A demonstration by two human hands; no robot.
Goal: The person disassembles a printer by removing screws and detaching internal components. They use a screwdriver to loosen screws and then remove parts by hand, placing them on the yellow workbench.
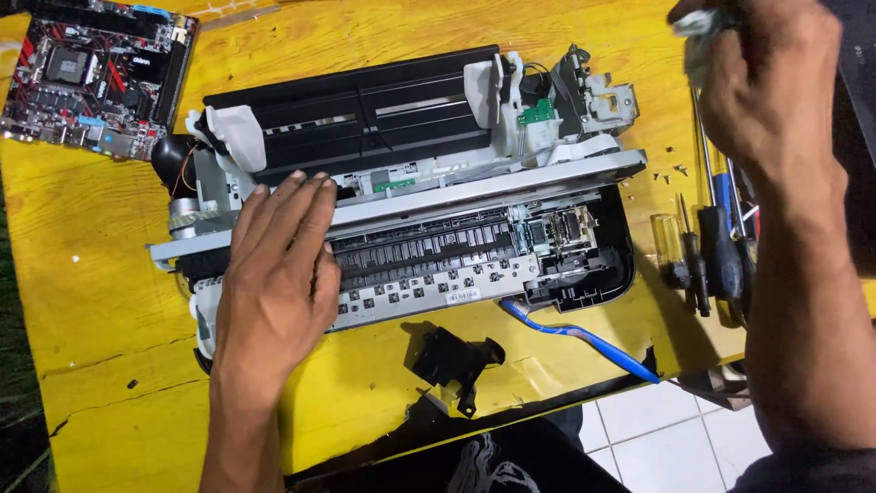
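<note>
Bench (pixel 100 301): yellow, scuffed, carrying everything below.

Printer (pixel 411 183): opened, cover off, lying across the middle of the bench, showing black rear tray, grey metal rail and white frame parts.

Left hand (pixel 278 274): lying palm-down on the printer's left front, fingers (pixel 297 196) straight and pressed together, tips touching the grey rail.

Right hand (pixel 776 82): hovering beyond the printer's right end, fingers curling around a pale crumpled cloth (pixel 703 23); how tightly they are closing cannot be told.

Motherboard (pixel 96 73): black and red, sitting past the printer's far left corner.

Screwdrivers (pixel 707 256): several, lying just right of the printer.

Blue cable (pixel 584 340): trailing from the printer's front right corner.

Black plastic part (pixel 452 356): loose, lying just in front of the printer.

Screws (pixel 671 169): a few, scattered beside the printer's right end.
</note>
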